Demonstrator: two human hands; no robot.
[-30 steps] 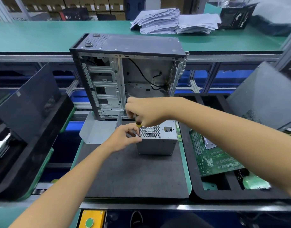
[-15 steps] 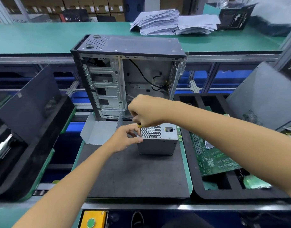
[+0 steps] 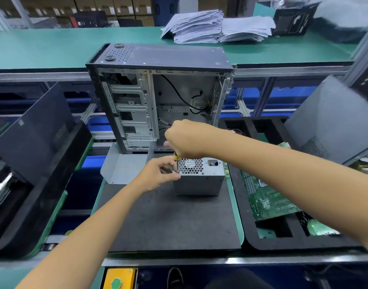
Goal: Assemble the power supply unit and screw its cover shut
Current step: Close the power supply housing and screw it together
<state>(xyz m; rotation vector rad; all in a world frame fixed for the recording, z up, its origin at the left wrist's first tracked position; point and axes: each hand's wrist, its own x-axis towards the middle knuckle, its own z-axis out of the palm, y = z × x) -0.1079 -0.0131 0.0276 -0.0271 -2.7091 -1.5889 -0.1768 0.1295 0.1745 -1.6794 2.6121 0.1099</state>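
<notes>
- The grey metal power supply box with a honeycomb fan grille [image 3: 199, 177] stands on a dark grey foam mat [image 3: 168, 222], near the mat's far right corner.
- The right hand [image 3: 187, 138] is clenched round a yellow-handled screwdriver [image 3: 176, 158], held upright at the box's top left corner.
- The left hand [image 3: 158, 176] pinches that same corner with curled fingers.
- Just behind, an open black computer tower case with a bare steel interior [image 3: 160, 101] stands upright; a bent grey sheet-metal cover [image 3: 124, 170] lies at its foot, left of the box.
- To the right, a black foam tray [image 3: 262, 243] holds a green circuit board [image 3: 268, 197].
- Black side panels lean at both edges.
- Beyond, a green-topped bench [image 3: 54, 46] carries stacked white papers [image 3: 216, 26]; cartons fill the shelves behind.
</notes>
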